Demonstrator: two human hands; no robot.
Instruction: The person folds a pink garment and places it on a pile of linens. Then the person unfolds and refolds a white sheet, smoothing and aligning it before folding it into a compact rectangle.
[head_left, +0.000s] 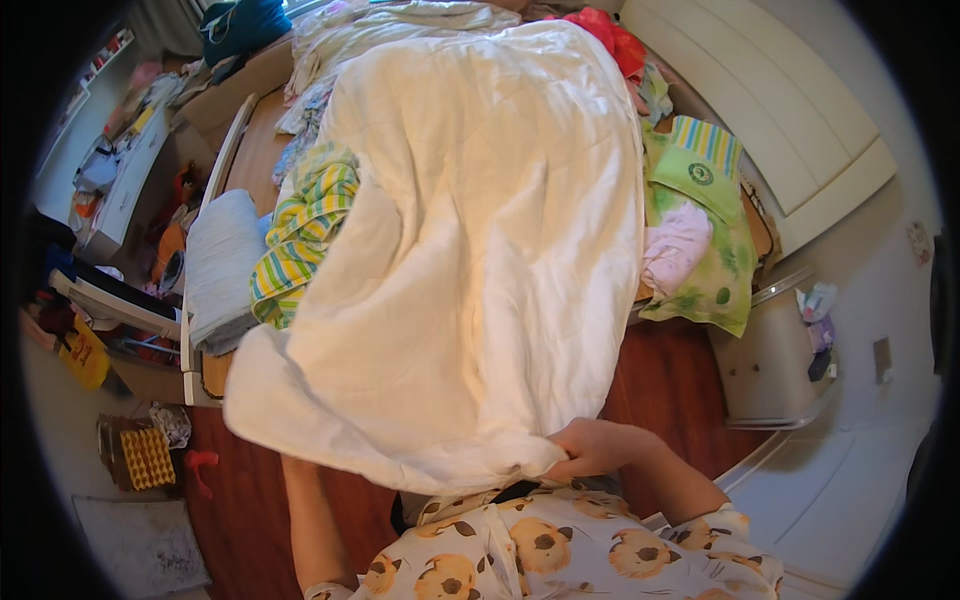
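Observation:
A large white quilt (465, 247) stretches over the bed and hangs past its near edge towards my waist. My right hand (589, 450) grips the quilt's near edge, a little right of the middle. The left forearm reaches up under the quilt's near left corner; my left hand itself is hidden beneath the cloth, so its grip cannot be seen. Left of the quilt lie a crumpled green and yellow striped cloth (307, 232) and a folded pale blue-grey blanket (223, 262). On its right, a pink cloth (677, 247) rests on a green patterned pillow or cover (712, 277).
Dark red wooden floor (667, 375) shows at the bed's foot. A white bed rail (217, 172) runs along the left. Cluttered shelves and a desk (127, 180) stand beyond it. At right are a beige cabinet (765, 367) and a white panelled headboard or door (765, 97).

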